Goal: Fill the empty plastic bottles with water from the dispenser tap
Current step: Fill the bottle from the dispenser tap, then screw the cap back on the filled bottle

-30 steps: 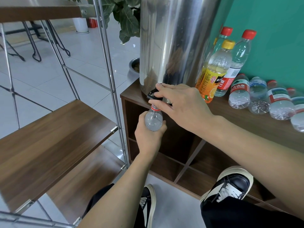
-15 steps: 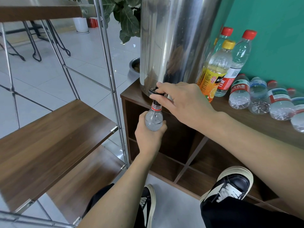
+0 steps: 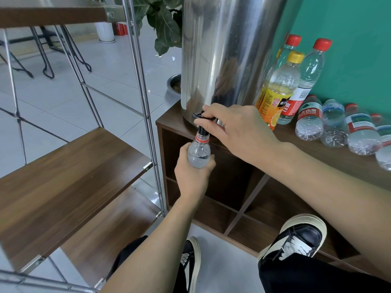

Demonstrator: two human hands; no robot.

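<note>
Crowding cabinet top: dispenser, upright bottles, toppled bottles.

A clear bottle with a red neck ring stands upright, mouth under the black tap.

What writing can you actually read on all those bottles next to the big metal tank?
"大山泉" and, beneath it, "SPRING": on the red and green label of the lying bottle nearest the standing ones.
"美汁源": on the dark patch of the orange juice bottle label; its other print is too small to read.
"ING": the only clear letters on the red label of the tall red-capped bottle.
The other lying bottles' labels are too blurred to read.
</note>
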